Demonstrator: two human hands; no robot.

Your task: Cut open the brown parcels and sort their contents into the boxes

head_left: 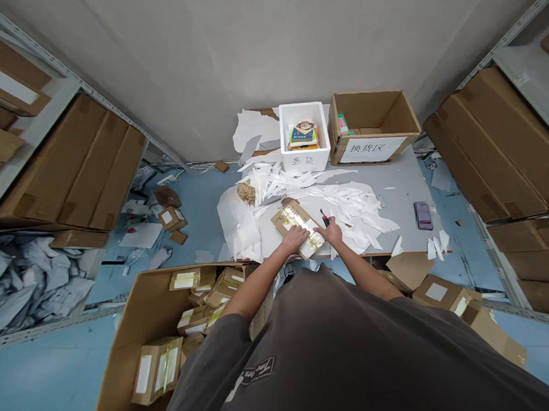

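Grey tabletop (402, 189), paper scraps (350, 203) behind parcel (295, 216)

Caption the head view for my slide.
Left hand on a taped cardboard parcel, right hand holding a utility knife, paper scraps nearby.

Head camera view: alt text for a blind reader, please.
A person's left hand rests on a taped cardboard parcel; the right hand, holding a red-and-black tool, touches it too. The gray table also holds torn white paper and a white bin of books.
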